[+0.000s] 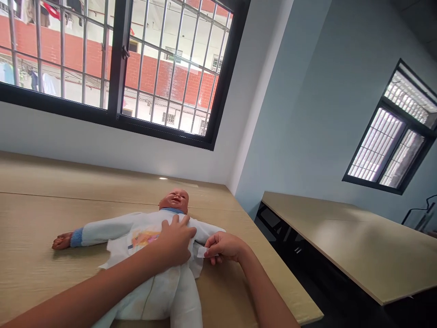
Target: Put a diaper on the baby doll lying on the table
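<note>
Doll (146, 222), smooth head (174, 199), soft white suit (160, 296), blue cuff (77, 237), laid face-up on wood-toned table (30, 228). Thin printed diaper (143, 238) at waist, partly covered by left hand (178, 240), fingers spread. White tab (201, 252) pinched by right hand (224, 246). Doll's feet cut off by lower edge.

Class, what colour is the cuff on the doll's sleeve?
Blue; the cuff shows best in the head view.

My left forearm (102, 283): bare, long, slim, smooth, narrowing toward the hand
My left hand (177, 239): bare, slender, with rounded fingertips (175, 218)
My right forearm (264, 287): bare too, slim, evenly tapered
My right hand (225, 247): bare, nails too small to make out
</note>
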Demonstrator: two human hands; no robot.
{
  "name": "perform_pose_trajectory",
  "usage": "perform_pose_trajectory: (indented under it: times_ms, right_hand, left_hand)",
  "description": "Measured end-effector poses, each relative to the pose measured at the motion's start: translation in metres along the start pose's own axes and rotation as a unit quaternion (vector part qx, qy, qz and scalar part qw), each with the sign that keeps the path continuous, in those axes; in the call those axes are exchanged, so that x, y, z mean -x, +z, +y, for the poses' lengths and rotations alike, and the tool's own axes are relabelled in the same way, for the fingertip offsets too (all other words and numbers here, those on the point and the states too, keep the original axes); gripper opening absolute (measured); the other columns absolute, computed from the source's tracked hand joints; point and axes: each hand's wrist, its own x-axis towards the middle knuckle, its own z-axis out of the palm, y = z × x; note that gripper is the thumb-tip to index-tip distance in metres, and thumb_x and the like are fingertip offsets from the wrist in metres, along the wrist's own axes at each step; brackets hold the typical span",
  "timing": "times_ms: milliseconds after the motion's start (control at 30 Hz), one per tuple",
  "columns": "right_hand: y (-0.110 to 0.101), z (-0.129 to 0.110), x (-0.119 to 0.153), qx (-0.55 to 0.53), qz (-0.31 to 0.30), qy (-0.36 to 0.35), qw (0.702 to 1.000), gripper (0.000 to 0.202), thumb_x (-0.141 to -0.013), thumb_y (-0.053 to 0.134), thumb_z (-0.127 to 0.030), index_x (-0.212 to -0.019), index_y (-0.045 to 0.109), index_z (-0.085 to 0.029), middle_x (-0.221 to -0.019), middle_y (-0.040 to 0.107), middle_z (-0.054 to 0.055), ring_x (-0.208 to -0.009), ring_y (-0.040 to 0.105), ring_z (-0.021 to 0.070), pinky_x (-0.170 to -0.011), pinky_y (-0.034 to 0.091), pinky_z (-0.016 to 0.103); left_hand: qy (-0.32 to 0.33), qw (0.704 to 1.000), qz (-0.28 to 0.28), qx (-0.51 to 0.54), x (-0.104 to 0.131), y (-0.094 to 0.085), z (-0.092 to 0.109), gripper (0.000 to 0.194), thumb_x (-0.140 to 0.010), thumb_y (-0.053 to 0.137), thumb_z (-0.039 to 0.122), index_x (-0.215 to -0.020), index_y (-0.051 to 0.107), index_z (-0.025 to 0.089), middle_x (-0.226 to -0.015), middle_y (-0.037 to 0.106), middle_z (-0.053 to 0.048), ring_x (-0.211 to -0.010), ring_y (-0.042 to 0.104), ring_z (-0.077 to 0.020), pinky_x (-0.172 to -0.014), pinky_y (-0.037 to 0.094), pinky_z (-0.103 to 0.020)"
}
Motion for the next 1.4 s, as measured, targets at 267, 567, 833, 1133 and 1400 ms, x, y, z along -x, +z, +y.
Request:
perform_pose_trajectory:
  times_ms: [267,567,833,1133,1400]
  right_hand:
    - [-0.005,-0.002,0.006,-0.001,-0.006,-0.043,0.999,0.031,-0.062,0.083,-0.035,-0.065,0.06,-0.015,-0.048,0.059,-0.005,-0.042,0.046,0.0057,-0.043,0.033,0.018]
    - [-0.005,0.003,0.003,0.031,-0.041,-0.054,0.997,0.035,-0.059,0.086,-0.04,-0.069,0.064,-0.014,-0.049,0.059,-0.004,-0.044,0.05,0.0068,-0.046,0.034,0.02]
    - [0.006,0.001,0.0,-0.085,-0.053,-0.128,0.987,0.04,-0.059,0.09,-0.039,-0.067,0.063,-0.011,-0.066,0.069,0.004,-0.06,0.061,0.0114,-0.063,0.044,0.025]
    - [0.048,-0.006,-0.019,-0.253,-0.046,-0.206,0.944,0.034,-0.064,0.088,-0.032,-0.068,0.061,-0.012,-0.07,0.066,0.004,-0.066,0.062,0.0136,-0.071,0.047,0.029]
    - [0.06,-0.021,-0.029,-0.26,-0.048,-0.195,0.945,0.017,-0.065,0.073,-0.025,-0.071,0.066,-0.011,-0.062,0.064,0.002,-0.057,0.057,0.0109,-0.057,0.041,0.023]
  left_hand:
    - [0.139,0.987,0.056,0.054,0.001,0.014,-0.005,0.024,-0.066,0.06,0.004,-0.064,0.073,0.024,-0.137,0.056,-0.005,-0.127,0.047,-0.0297,-0.103,0.034,-0.054]
    - [0.023,0.999,0.001,0.04,0.005,0.015,-0.006,0.017,-0.069,0.063,0.024,-0.078,0.077,0.025,-0.16,0.037,-0.01,-0.147,0.023,-0.0489,-0.098,0.023,-0.082]
    - [-0.005,0.996,-0.031,0.082,0.012,0.005,-0.004,0.03,-0.058,0.069,0.03,-0.086,0.077,0.025,-0.165,0.027,-0.012,-0.15,0.015,-0.0492,-0.104,0.016,-0.081]
    - [0.021,0.998,-0.028,0.059,0.008,0.006,-0.007,0.061,-0.057,0.069,0.037,-0.117,0.063,0.025,-0.152,0.044,-0.016,-0.146,0.025,-0.048,-0.099,0.028,-0.082]
    - [0.028,0.987,-0.045,0.154,0.002,0.004,-0.016,0.097,-0.047,0.077,0.034,-0.137,0.044,0.024,-0.148,0.044,-0.015,-0.144,0.027,-0.0447,-0.112,0.02,-0.075]
